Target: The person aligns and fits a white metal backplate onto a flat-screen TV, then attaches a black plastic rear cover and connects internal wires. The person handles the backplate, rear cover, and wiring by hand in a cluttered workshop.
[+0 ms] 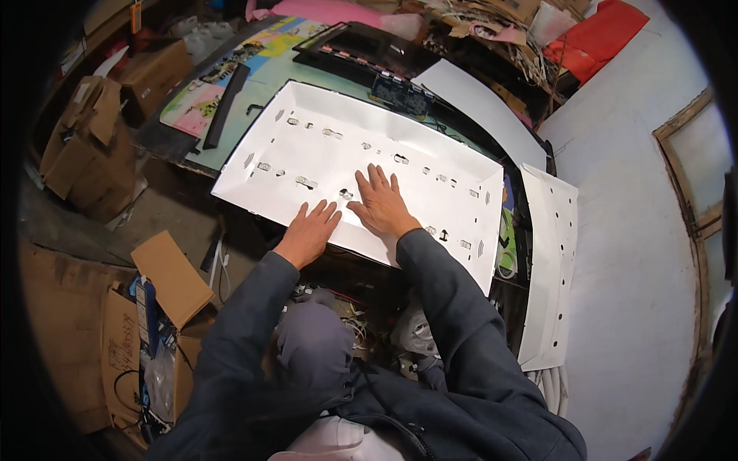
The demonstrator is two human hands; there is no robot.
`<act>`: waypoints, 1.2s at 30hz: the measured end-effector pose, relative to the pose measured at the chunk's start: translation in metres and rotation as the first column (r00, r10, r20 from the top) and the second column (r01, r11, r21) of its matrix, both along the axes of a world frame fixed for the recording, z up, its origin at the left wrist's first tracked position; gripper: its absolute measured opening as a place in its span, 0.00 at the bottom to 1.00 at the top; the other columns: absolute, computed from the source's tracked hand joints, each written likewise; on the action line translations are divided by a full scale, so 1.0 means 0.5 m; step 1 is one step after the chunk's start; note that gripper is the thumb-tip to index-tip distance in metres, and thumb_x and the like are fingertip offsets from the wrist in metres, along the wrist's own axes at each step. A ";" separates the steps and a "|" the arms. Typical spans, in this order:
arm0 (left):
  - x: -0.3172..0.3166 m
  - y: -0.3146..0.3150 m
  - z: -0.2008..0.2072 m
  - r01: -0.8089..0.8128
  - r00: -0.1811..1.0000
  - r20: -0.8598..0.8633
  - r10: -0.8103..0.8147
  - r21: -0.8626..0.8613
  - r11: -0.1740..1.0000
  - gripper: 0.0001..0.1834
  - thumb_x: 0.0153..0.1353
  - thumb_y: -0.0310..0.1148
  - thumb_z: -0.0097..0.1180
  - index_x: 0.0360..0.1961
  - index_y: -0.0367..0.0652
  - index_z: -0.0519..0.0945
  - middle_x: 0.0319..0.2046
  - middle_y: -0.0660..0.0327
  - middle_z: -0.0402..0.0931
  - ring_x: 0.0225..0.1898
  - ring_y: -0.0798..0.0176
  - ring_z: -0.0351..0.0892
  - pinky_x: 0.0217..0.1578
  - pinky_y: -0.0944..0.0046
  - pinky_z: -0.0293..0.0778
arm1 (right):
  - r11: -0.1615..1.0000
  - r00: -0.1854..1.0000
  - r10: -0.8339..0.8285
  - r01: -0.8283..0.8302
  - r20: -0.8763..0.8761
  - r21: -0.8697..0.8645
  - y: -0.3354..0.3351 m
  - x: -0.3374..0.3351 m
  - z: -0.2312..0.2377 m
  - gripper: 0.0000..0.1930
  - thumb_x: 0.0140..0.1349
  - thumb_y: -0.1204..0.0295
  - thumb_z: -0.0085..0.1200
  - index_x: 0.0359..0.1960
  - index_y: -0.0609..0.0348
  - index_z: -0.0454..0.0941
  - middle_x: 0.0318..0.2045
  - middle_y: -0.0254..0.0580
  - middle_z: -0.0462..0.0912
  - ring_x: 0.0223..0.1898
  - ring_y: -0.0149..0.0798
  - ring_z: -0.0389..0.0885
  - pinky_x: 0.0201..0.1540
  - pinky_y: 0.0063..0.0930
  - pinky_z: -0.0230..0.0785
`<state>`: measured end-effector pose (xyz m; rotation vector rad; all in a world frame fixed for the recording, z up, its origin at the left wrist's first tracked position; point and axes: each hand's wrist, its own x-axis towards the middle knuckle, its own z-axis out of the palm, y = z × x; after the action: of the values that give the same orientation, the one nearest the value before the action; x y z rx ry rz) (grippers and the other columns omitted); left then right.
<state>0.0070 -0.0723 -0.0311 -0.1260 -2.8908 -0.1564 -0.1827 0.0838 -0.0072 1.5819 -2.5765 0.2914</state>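
Note:
In front of me lies a large white reflector sheet (361, 123), shaped like a shallow tray with raised, sloping sides. Two rows of small cutouts run along it, with lens-like pieces showing in several of them. My left hand (309, 233) rests on the sheet's near edge, its fingers stretched out toward the middle. Just to the right, my right hand (380, 206) lies flat on the sheet with fingers spread, beside one of the near-row cutouts. Neither hand grips anything.
Under the sheet is a table with a greenish top (270, 79). A black strip (227, 106) and a dark circuit board (402, 94) lie around it. Another white perforated sheet (547, 269) leans at the right wall. Opened cardboard boxes (173, 280) stand at the lower left.

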 end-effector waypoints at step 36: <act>0.004 0.012 0.004 -0.042 0.998 -0.054 0.042 -0.008 0.999 0.26 0.67 0.28 0.52 0.66 0.41 0.75 0.69 0.54 0.70 0.73 0.50 0.66 0.70 0.38 0.61 | 0.970 0.971 -0.237 0.235 -0.018 -0.065 -0.050 -0.090 -0.028 0.44 0.72 0.41 0.47 0.74 0.72 0.60 0.76 0.67 0.57 0.78 0.62 0.53 0.79 0.56 0.42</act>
<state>0.0088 -0.0664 -0.0290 -0.0699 -2.8387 -0.1303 -0.2275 0.0588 -0.0214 1.2336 -2.6720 0.3236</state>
